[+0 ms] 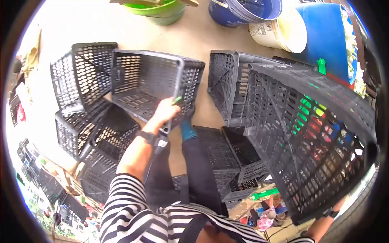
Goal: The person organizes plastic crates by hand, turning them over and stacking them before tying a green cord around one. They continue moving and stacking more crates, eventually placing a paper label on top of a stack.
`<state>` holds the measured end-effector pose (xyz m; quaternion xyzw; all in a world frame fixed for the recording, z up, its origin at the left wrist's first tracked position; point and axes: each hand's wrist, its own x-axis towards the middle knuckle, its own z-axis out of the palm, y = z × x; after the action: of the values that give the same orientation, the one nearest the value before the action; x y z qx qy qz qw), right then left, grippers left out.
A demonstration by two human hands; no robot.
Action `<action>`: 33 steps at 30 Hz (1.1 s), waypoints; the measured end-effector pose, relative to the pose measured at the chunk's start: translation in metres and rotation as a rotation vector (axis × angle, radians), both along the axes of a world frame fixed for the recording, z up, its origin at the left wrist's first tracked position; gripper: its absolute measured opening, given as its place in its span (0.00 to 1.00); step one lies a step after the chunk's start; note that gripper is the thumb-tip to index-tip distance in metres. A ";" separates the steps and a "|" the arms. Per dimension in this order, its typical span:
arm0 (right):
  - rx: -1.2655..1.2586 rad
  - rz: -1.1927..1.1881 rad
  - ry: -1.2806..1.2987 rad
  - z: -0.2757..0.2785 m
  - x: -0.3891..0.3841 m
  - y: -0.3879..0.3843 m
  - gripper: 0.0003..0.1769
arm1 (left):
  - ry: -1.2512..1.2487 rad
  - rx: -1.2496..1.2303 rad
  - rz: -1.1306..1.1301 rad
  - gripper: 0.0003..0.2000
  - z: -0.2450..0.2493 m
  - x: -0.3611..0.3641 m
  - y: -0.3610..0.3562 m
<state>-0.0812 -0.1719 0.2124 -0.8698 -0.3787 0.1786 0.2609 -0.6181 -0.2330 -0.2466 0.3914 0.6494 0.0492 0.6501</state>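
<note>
My left hand is closed at the near right rim of an open black plastic crate, with a small green thing showing by the fingers. That crate lies tilted, its hollow side facing me. On the right, a large black crate is raised close to the camera. My right hand shows only in part at its lower edge; the crate and blur hide its fingers. Behind that crate stands another black crate.
More black crates are piled at the left, and others lie by my legs. A green bucket, a blue bucket, a white bucket and a blue barrel stand at the top.
</note>
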 end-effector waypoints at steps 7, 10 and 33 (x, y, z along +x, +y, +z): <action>0.058 0.258 -0.243 -0.020 0.067 0.028 0.26 | -0.376 -0.144 0.650 0.25 0.104 -0.130 -0.004; 0.058 0.283 -0.229 -0.019 0.052 0.032 0.25 | -0.458 -0.146 0.799 0.27 0.113 -0.123 -0.018; 0.031 0.365 0.108 0.057 -0.231 0.006 0.16 | 0.925 0.321 0.365 0.18 0.074 -0.278 -0.123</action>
<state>-0.3118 -0.1655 0.2696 -0.7715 -0.5185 0.2638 0.2576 -0.8960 -0.3562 -0.1723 0.3474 0.9106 0.0824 0.2080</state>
